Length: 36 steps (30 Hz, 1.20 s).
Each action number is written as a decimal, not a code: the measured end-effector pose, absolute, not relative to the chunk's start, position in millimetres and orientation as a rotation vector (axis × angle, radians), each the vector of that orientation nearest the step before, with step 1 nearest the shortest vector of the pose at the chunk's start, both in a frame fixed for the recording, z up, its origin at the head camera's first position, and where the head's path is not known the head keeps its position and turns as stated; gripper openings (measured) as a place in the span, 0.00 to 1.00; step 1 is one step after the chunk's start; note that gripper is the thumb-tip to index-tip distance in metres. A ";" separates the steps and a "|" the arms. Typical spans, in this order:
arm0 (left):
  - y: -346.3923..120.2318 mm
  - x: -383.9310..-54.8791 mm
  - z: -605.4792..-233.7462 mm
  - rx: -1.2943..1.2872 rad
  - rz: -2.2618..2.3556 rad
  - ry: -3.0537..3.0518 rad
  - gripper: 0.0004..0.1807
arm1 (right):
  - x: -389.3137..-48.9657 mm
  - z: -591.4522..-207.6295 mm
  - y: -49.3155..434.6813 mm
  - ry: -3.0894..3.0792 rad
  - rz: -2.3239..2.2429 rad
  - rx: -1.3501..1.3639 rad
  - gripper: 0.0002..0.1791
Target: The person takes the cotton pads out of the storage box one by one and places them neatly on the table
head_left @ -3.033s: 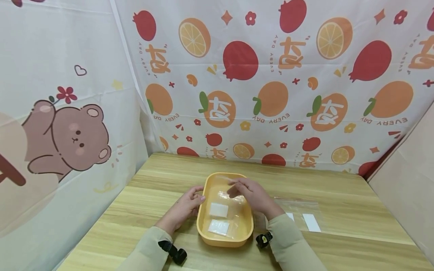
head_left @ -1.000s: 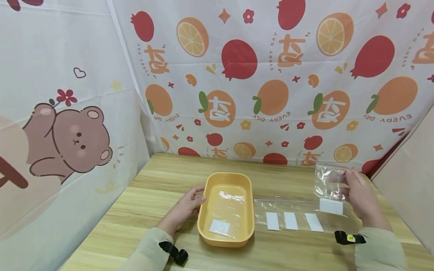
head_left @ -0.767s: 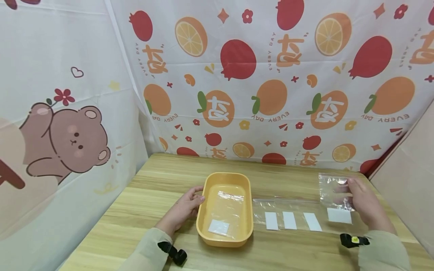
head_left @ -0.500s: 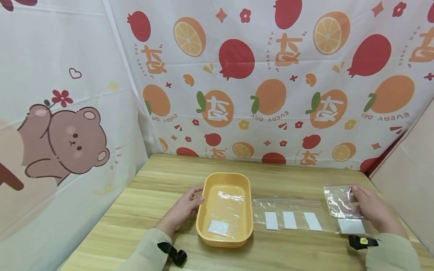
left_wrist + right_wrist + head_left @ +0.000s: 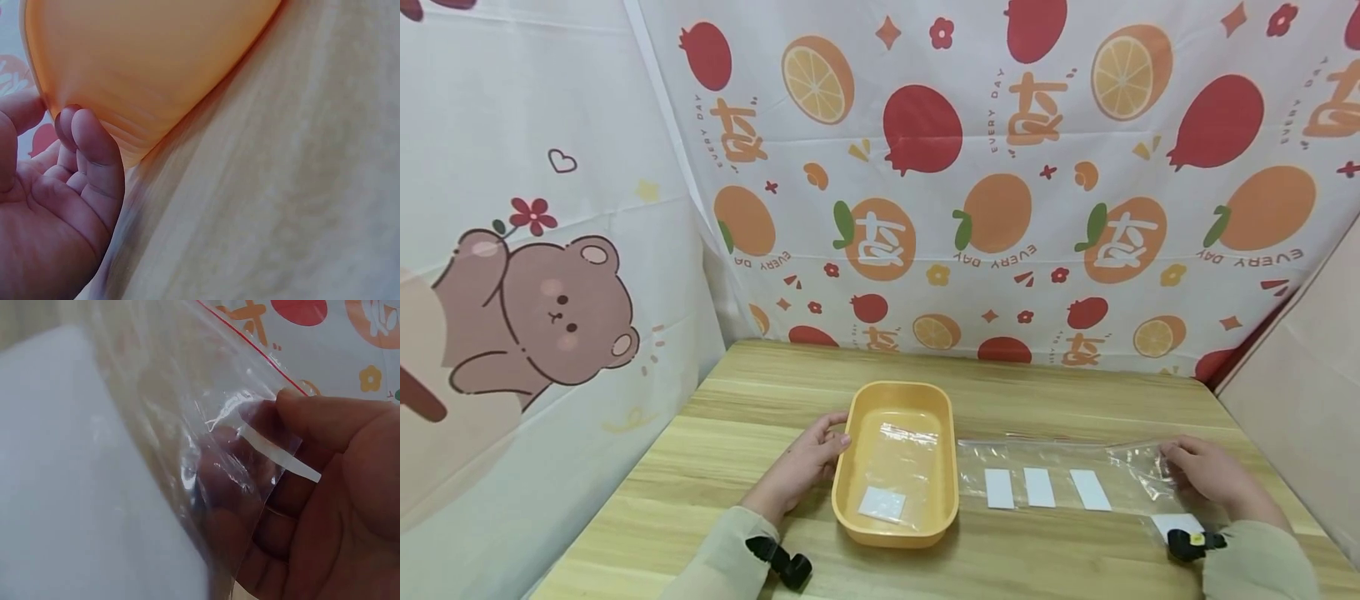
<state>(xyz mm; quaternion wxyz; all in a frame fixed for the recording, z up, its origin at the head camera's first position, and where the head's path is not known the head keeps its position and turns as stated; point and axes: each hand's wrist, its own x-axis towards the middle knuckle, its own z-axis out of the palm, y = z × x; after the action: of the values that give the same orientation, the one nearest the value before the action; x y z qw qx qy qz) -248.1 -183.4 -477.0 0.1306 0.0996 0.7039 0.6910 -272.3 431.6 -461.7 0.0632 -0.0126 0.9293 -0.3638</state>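
A yellow plastic bin (image 5: 895, 533) stands on the table in the head view. My left hand (image 5: 812, 454) grips its left rim, thumb over the edge and fingers against the outer wall; the left wrist view shows the curled fingers (image 5: 94, 150) at the bin's side. Inside the bin lies a clear zip bag with a white label (image 5: 882, 504). At the right, my right hand (image 5: 1213, 475) pinches a clear zip bag (image 5: 244, 469) by its edge near the red seal line, low over the table. The bag's white card (image 5: 94, 469) fills the left of the right wrist view.
A row of clear zip bags (image 5: 1060, 454) with white cards (image 5: 1039, 487) lies flat between the bin and my right hand. Wood-grain tabletop (image 5: 760, 392) surrounds everything. A fruit-print cloth (image 5: 1000, 275) hangs behind, and a bear-print cloth (image 5: 550, 317) at the left.
My right hand has taken a zip bag out of the bin, carried it right and lowered it towards the table beside the other bags. The left hand stays on the bin.
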 end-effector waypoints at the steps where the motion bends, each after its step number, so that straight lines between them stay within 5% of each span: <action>1: -183.6 -248.2 -476.8 0.294 2.007 2.043 0.30 | -272.7 -462.4 431.9 2.838 -1.062 -0.037 0.21; 36: -184.5 -249.2 -474.2 0.297 1.992 2.043 0.31 | -276.1 -452.1 427.7 2.897 -0.727 0.094 0.31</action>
<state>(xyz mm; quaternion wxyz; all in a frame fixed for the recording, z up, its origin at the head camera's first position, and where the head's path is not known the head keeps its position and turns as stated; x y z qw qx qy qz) -249.2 -184.5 -474.2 0.1361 0.1027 0.7056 0.6878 -276.1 427.7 -452.1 0.0764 0.0312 0.9667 -0.2424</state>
